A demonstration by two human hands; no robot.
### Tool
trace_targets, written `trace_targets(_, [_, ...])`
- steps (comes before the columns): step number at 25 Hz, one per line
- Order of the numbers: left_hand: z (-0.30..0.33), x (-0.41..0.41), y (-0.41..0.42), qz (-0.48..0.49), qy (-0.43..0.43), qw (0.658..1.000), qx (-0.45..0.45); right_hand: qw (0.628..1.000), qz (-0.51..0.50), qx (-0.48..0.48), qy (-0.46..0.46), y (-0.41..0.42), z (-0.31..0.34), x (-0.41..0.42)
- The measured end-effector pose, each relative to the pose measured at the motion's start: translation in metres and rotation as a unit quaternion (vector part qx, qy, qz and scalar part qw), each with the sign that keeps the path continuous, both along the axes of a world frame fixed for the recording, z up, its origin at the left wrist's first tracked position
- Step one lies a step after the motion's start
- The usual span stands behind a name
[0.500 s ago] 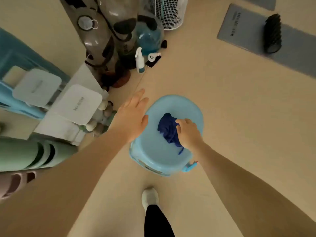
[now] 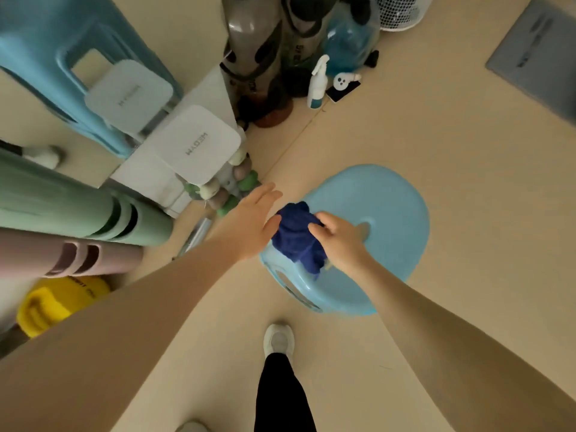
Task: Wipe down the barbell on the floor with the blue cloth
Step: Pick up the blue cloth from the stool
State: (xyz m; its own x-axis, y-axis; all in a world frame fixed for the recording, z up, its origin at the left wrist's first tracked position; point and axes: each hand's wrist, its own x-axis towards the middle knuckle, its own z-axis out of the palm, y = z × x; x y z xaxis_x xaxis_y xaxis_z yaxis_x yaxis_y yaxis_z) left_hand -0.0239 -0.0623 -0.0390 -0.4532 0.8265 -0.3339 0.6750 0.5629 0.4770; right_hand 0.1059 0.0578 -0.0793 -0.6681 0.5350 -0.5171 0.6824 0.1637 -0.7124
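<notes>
Two hands at the blue cloth on the stool

We note the right hand (image 2: 341, 241) gripping the bunched blue cloth (image 2: 296, 235) with curled fingers, over the near edge of the light-blue stool (image 2: 392, 201). Left hand (image 2: 249, 222) lies flat with straight fingers, thumb touching the cloth. Left of the stool we see a metal bar (image 2: 196, 235) on the floor, half hidden by our left arm; rolled mats (image 2: 78, 207), coloured weights (image 2: 227, 188) and a spray bottle (image 2: 318, 84) crowd around
</notes>
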Motion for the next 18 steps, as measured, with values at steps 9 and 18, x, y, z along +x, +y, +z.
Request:
trace_targets(9, [0.026, -0.042, -0.212, 0.209, -0.252, 0.944, -0.042, 0.966, 0.230, 0.092, 0.079, -0.180, 0.058, -0.097])
trace_targets(18, [-0.142, -0.049, -0.319, 0.338, -0.392, 0.856, 0.011, 0.985, 0.022, -0.150, -0.087, -0.268, -0.108, -0.154])
